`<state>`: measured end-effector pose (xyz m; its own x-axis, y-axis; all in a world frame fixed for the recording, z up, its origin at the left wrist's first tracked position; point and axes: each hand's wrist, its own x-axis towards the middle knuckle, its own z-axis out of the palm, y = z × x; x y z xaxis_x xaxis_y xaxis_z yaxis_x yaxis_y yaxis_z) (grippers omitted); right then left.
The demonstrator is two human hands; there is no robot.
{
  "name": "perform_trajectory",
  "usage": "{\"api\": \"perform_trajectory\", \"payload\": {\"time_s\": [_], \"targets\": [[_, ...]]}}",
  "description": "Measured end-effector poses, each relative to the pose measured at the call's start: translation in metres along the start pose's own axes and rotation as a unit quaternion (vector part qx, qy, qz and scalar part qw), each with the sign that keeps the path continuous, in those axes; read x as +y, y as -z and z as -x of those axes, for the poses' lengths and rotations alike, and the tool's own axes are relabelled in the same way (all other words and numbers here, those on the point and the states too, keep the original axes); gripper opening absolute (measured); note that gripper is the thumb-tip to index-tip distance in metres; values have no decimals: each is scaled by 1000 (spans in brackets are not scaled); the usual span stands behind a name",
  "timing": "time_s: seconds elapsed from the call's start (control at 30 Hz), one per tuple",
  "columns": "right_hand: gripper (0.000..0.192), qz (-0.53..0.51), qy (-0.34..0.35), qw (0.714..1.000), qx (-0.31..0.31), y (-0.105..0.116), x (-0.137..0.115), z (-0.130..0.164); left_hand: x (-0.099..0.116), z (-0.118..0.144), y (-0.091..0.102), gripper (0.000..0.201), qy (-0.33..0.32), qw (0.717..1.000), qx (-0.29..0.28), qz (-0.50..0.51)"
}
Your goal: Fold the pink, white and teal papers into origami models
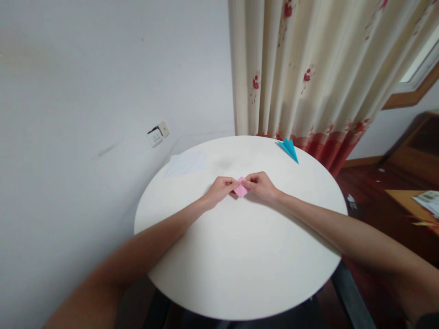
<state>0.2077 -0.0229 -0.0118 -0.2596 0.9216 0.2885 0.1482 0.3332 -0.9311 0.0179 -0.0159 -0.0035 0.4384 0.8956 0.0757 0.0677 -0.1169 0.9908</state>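
Note:
A small piece of folded pink paper [241, 190], roughly diamond-shaped with a crease down its lower half, is between my two hands over the middle of the table. My left hand [222, 188] pinches its left corner between thumb and fingers. On the other side, my right hand [261, 185] grips the right edge, its thumb lying over the paper's top. The fingertips cover parts of the paper's sides. Farther back on the right lies a blue paper plane [288, 149], touched by neither hand.
The round white table [233, 265] fills the middle. White sheets [186, 163] lie at its back left. A wall with a socket [155, 137] borders the left, and a floral curtain [295, 68] hangs behind. Wooden furniture [414, 205] with papers stands at the right.

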Motion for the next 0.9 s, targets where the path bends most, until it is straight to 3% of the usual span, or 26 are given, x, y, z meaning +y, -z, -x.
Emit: {"api": "perform_trajectory", "payload": {"time_s": [0.27,0.47,0.6,0.9], "targets": [[29,-7,1,999,47,-3,2,-3,4,0,-3,41,-2,999,11,-33],[28,3,-1,1000,22,-2,5,-3,-1,-2,0,28,-55,996,43,-55],[26,17,5,1000,-5,-2,4,-1,-3,-2,2,27,-57,994,46,-75],[19,36,26,999,-4,-2,0,2,0,0,1,20,-58,992,39,-106]]}}
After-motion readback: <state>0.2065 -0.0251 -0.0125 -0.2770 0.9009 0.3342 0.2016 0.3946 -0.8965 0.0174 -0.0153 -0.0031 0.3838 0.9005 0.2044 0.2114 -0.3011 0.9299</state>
